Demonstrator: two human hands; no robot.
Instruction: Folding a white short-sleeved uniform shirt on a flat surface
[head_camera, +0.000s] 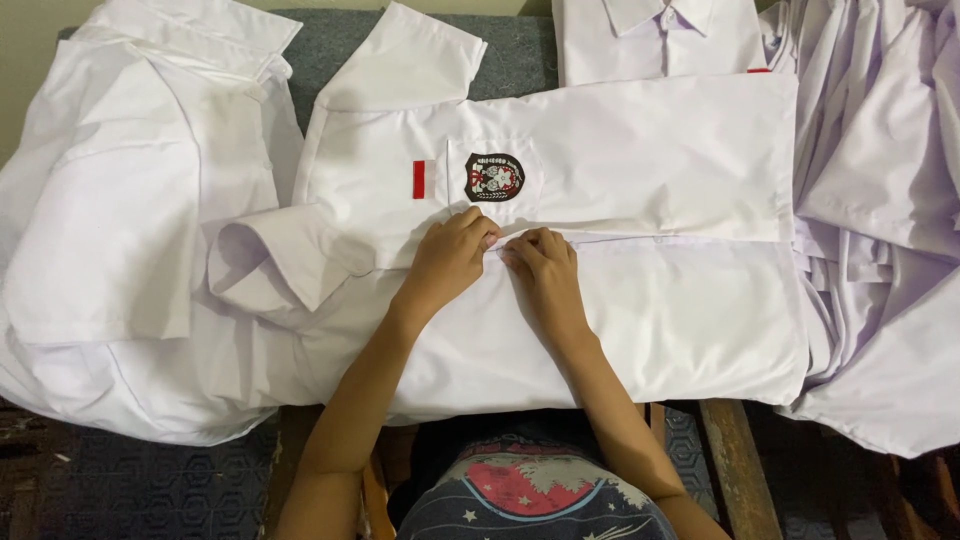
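A white short-sleeved shirt (640, 160) lies spread sideways on the table, collar to the left. It has a chest pocket with a dark round emblem (494, 177) and a small red patch (419, 179) beside it. My left hand (447, 262) and my right hand (541, 266) meet at the shirt's front opening, just below the pocket. Both hands have curled fingers pinching the fabric edge where the two front panels join. What lies under the fingertips is hidden.
A pile of white shirts (120, 230) lies at the left. More white shirts (880, 200) are heaped at the right, and a folded one (660, 35) sits at the top. A grey cloth (520, 60) covers the table; a wooden frame (735, 470) shows below.
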